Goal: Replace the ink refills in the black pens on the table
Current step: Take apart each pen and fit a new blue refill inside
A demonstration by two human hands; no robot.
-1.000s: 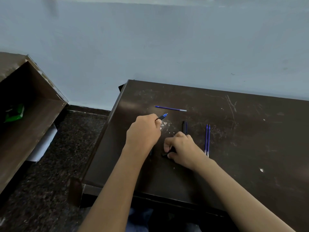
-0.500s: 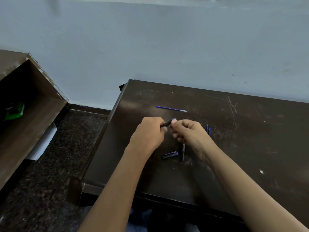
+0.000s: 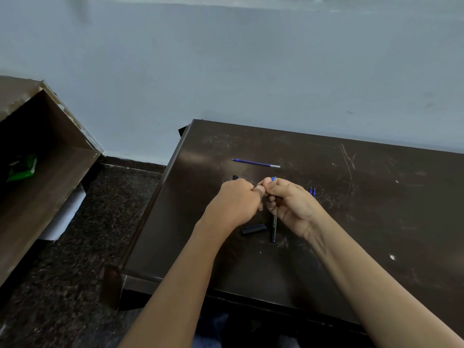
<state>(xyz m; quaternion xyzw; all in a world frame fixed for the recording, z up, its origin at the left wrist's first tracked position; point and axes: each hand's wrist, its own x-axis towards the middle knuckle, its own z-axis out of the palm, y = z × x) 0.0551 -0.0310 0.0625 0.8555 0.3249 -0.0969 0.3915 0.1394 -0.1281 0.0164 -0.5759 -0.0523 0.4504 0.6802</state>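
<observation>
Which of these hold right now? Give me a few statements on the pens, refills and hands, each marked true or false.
1. One blue refill lies on the table, beyond both hands. True.
2. The black cap lies on the floor. False: it lies on the table, beside the lying pen.
3. The right hand pinches the blue-tipped end of the held pen. True.
4. The left hand lies flat and empty. False: its grip is curled round the held pen's barrel, whose black end pokes out past the knuckles.
5. Two more refill tips show just past the right hand. True.
</observation>
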